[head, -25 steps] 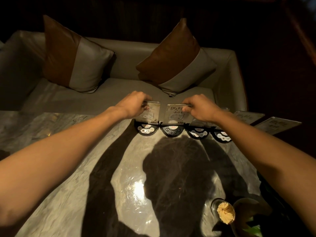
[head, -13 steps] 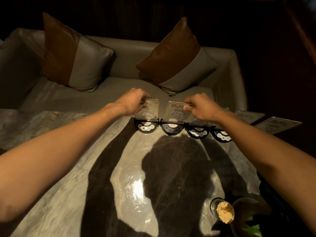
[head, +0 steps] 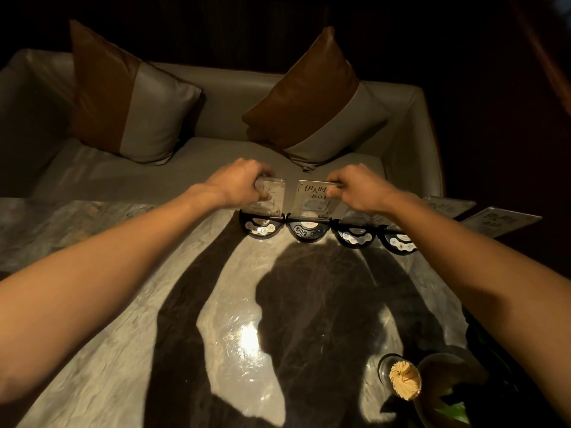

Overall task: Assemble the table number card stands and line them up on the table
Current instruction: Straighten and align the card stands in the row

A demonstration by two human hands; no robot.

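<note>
Several black half-round bases stand in a row along the far edge of the marble table. My left hand grips the top of a clear number card standing in the leftmost base. My right hand pinches the upper right corner of a second clear card with printed characters, upright in the second base. Two more bases sit to the right, partly hidden under my right forearm.
Two loose cards lie flat at the table's far right. A jar of toothpicks and a dark vase with leaves stand at the near right. Behind the table is a grey sofa with two cushions.
Both hands stay on the tops of their cards. The cards have shifted only slightly, and the right card now stands a little more upright.
</note>
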